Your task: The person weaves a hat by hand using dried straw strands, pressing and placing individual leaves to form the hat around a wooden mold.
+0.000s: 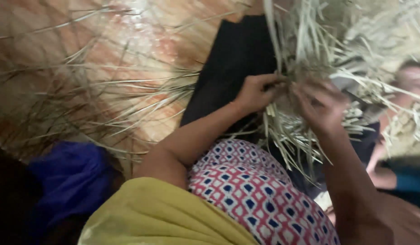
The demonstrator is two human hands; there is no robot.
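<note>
**Entry: two hands at a bundle of dried grass strips, with risks noted**

Head view (the only view; blurred by motion).

- Left hand (pixel 255 93): reaches in from the lower left. Its fingers (pixel 270 80) are curled closed and pinch into the near edge of the bundle.
- Right hand (pixel 319 106): comes up from the lower right, back of the hand toward the camera. Its fingers are bent into the strips; whether they actually grip a strand cannot be told through the blur.
- Bundle of pale dried grass strips (pixel 305 54): held between the two hands at upper centre right, over a dark cloth (pixel 232 59). Loose ends hang below the hands and fan out above.
- Loose strands (pixel 105 90): scattered thinly over the reddish floor (pixel 128 41), well apart from the hands.
- Patterned red, white and blue fabric (pixel 251 190) and yellow cloth (pixel 160 213): in the foreground, below the forearms.
- Blue cloth (pixel 69 177): at lower left.
- Another person's arm (pixel 387 168): at the right edge, near the bundle but not touching it.

Risks, as judged:
- Dry strips look brittle; a sharp bend at the pinch could snap them.
- The hanging ends are unsecured and could slip out if either hold loosens.
- Thin strip edges could cut the fingers.
- The neighbouring arm is near enough to snag the strands.
</note>
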